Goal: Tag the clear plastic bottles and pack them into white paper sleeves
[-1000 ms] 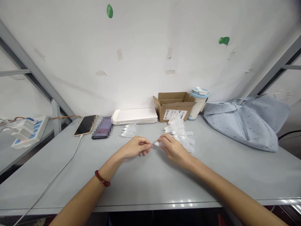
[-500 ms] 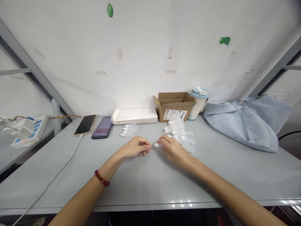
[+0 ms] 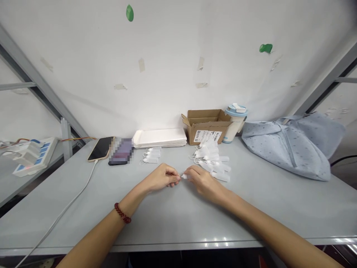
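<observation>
One bottle (image 3: 184,176) is gripped in the right hand (image 3: 205,183), tip leftward, probably to meet the left hand (image 3: 163,177), its fingers pinched, hold unclear; other bottles (image 3: 208,152) lie farther right.

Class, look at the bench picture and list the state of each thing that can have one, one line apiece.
Right hand, closed on a small white bottle
Left hand, pinched shut near the bottle's tip
Cardboard box, open at the top
Cup, upright, lid on
Phone, screen dark, cable attached
Power strip, plugs inserted
White packets, stacked flat
Cloth bag, slumped
Loose bottles, lying down
</observation>
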### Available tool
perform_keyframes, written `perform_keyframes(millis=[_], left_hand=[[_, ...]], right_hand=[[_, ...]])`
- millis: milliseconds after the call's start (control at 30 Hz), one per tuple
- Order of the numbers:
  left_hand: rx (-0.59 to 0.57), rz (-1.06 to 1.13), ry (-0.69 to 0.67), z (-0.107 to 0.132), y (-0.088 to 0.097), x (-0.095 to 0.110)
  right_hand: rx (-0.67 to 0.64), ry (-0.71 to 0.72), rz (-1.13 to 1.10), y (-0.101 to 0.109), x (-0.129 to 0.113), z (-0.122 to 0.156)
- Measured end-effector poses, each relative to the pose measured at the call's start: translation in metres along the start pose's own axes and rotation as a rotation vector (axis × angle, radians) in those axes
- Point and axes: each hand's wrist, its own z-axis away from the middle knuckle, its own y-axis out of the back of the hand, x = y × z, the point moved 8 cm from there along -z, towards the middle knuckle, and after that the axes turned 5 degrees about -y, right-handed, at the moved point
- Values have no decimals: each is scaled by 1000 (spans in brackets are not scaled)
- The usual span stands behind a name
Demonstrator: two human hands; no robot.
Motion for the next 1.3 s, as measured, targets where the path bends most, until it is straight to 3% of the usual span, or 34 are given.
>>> perform_keyframes(millis=[1300], left_hand=[[-39, 182, 63, 1, -9, -3]], right_hand=[[88, 43, -1, 5, -5, 0]])
